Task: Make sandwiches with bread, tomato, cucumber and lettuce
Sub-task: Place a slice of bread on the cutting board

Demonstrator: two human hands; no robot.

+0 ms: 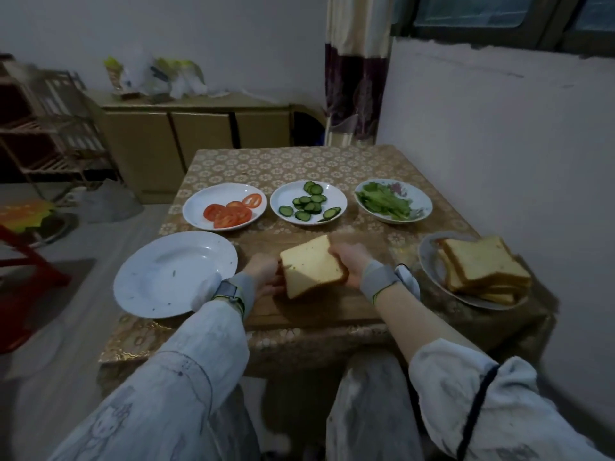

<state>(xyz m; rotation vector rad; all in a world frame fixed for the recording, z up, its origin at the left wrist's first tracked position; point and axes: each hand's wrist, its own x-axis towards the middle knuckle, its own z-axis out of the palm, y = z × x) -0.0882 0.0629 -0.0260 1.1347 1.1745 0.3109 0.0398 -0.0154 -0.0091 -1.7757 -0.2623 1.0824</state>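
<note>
A slice of bread [311,267] is tilted up over the wooden cutting board [319,304], held between both hands. My left hand [264,274] grips its left edge and my right hand [349,264] grips its right edge. Behind the board stand three plates: tomato slices [231,212] on the left, cucumber slices [309,204] in the middle, lettuce [386,201] on the right. More bread slices [482,267] are stacked on a plate at the right.
An empty white plate [166,277] lies left of the board. The table [299,161] stands against the white wall on the right. A cabinet [199,128] and a wooden rack [50,128] stand beyond, with a red stool [30,267] at the left.
</note>
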